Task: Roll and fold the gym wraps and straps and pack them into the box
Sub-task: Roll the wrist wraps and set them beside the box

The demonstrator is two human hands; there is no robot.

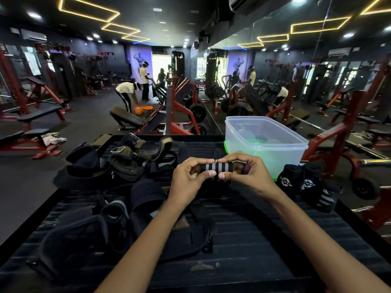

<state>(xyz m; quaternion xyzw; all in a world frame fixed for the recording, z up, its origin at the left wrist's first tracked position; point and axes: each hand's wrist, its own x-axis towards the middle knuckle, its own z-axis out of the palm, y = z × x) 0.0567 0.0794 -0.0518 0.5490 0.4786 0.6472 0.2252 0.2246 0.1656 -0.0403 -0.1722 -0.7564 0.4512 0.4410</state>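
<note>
A black wrist wrap with grey stripes is rolled into a tight cylinder and held level above the black ribbed platform. My left hand grips its left end and my right hand grips its right end, thumbs underneath. Just behind my right hand stands the clear plastic box with a green base, open on top. Rolled black wraps with white logos lie to the right of the box. A heap of loose black and olive straps lies to the left.
More black wraps and padded straps cover the platform's left half. Red and black gym benches and machines fill the floor beyond. A mirror wall is on the right. People stand and bend in the far background.
</note>
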